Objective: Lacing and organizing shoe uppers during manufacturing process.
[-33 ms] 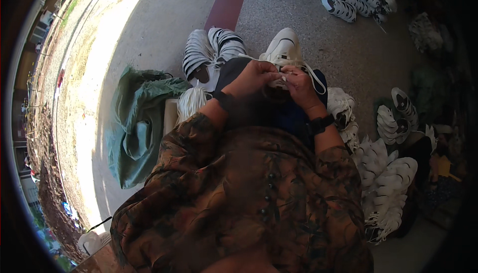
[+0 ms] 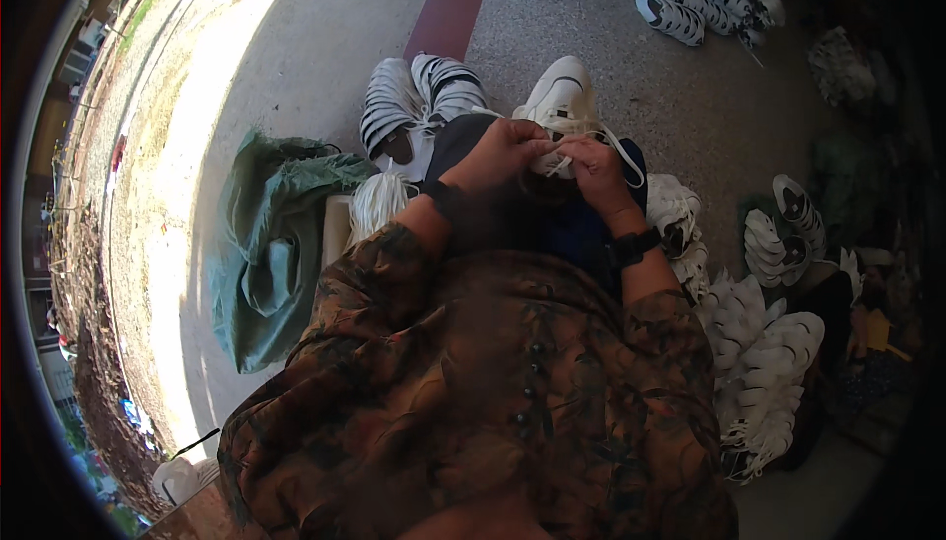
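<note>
A white lace-up shoe (image 2: 563, 90) rests on my lap, toe pointing away from me. Over its tongue and eyelets, my left hand (image 2: 505, 151) and my right hand (image 2: 595, 168) meet with fingertips pinched together. Between them is a white shoelace (image 2: 629, 158), one length of which loops out past my right hand. Both hands are closed on the lace; its exact path between the fingertips is too small to make out. Just beyond my left forearm hangs a bunch of white laces (image 2: 379, 201).
Nested white shoe uppers (image 2: 392, 104) lie ahead on the left, beside a crumpled green sack (image 2: 261, 274). At my right are piled white uppers (image 2: 774, 372) and another pair (image 2: 783, 244). More striped uppers (image 2: 675, 13) sit on the far floor.
My right fingers have shifted slightly over the lace, and a bit of lace now shows below the fingertips. My left hand has barely moved.
</note>
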The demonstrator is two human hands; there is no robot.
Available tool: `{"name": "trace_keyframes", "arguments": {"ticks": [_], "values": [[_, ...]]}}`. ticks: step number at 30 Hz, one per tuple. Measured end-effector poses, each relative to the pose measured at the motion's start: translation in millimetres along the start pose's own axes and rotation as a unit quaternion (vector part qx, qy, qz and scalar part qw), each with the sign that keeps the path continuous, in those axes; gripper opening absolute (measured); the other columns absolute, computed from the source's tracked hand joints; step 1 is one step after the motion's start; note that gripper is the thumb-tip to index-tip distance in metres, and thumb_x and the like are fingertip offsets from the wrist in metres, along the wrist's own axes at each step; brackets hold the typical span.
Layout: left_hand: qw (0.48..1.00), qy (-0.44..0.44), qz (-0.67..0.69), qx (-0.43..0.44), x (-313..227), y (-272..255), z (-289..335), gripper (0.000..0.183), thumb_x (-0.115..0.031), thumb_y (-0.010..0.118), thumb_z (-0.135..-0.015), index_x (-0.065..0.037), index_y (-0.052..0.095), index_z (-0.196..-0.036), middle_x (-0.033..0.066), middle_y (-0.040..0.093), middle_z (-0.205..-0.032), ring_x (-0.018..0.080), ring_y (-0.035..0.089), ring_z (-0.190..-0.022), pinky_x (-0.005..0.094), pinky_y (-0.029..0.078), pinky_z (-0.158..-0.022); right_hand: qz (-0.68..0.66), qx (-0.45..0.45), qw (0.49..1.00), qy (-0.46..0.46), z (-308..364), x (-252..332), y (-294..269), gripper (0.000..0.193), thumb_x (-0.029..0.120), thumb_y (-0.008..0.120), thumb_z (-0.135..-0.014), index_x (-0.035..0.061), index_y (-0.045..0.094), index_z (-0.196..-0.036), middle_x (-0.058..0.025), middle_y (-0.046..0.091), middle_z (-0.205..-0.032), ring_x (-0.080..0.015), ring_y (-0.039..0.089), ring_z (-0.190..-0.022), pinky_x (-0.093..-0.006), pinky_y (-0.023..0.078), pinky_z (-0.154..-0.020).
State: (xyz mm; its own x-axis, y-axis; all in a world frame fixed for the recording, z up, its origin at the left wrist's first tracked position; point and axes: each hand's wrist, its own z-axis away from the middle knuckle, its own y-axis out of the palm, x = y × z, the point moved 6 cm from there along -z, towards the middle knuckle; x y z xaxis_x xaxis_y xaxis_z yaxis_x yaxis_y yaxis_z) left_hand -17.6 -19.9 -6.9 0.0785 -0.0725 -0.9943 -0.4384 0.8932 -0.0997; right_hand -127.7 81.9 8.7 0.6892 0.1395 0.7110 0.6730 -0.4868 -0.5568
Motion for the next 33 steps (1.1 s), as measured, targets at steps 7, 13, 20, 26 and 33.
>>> {"name": "trace_keyframes", "arguments": {"ticks": [7,13,20,26,33], "values": [[1.000,-0.011,0.021,-0.020,16,-11,-1,0.020,-0.015,0.060,-0.085,0.002,0.064,-0.094,0.0042,0.063,-0.086,0.0093,0.056,-0.080,0.0249,0.047,-0.074,-0.255,0.123,0.949,0.141,18,27,22,0.012,0.004,0.056,-0.087,-0.0004,0.067,-0.087,0.0005,0.053,-0.055,-0.0050,0.044,-0.044,-0.0197,0.033,-0.042],[0.992,0.049,-0.095,-0.065,19,-14,-5,0.024,-0.010,0.065,-0.078,0.000,0.064,-0.100,0.0112,0.066,-0.090,0.0150,0.064,-0.081,0.0271,0.050,-0.075,-0.258,0.082,0.916,0.296,38,1,-11,0.018,0.013,0.053,-0.091,-0.0003,0.062,-0.082,-0.0034,0.056,-0.051,-0.0054,0.045,-0.040,-0.0199,0.033,-0.038],[0.840,0.124,-0.528,-0.023,5,10,-19,0.010,-0.015,0.060,-0.076,-0.008,0.065,-0.078,0.0111,0.065,-0.076,0.0268,0.066,-0.075,0.0348,0.052,-0.065,-0.216,0.052,0.922,0.316,49,-15,-13,0.022,0.016,0.054,-0.091,0.0001,0.061,-0.078,-0.0028,0.052,-0.047,-0.0062,0.044,-0.036,-0.0211,0.032,-0.036],[0.793,0.106,-0.600,-0.033,3,15,-23,0.010,-0.018,0.059,-0.074,-0.011,0.061,-0.067,0.0069,0.060,-0.073,0.0252,0.064,-0.069,0.0358,0.051,-0.060,-0.269,0.007,0.912,0.309,55,-27,-13,0.022,0.015,0.051,-0.093,0.0010,0.057,-0.076,-0.0011,0.046,-0.045,-0.0075,0.041,-0.033,-0.0229,0.030,-0.034],[0.812,0.170,-0.547,-0.111,4,16,-21,0.011,-0.019,0.059,-0.073,-0.010,0.060,-0.066,0.0059,0.056,-0.071,0.0255,0.061,-0.069,0.0376,0.051,-0.063,-0.310,-0.020,0.905,0.289,57,-32,-10,0.018,0.010,0.051,-0.092,0.0027,0.050,-0.075,-0.0007,0.045,-0.051,-0.0080,0.041,-0.032,-0.0236,0.029,-0.032]]}}
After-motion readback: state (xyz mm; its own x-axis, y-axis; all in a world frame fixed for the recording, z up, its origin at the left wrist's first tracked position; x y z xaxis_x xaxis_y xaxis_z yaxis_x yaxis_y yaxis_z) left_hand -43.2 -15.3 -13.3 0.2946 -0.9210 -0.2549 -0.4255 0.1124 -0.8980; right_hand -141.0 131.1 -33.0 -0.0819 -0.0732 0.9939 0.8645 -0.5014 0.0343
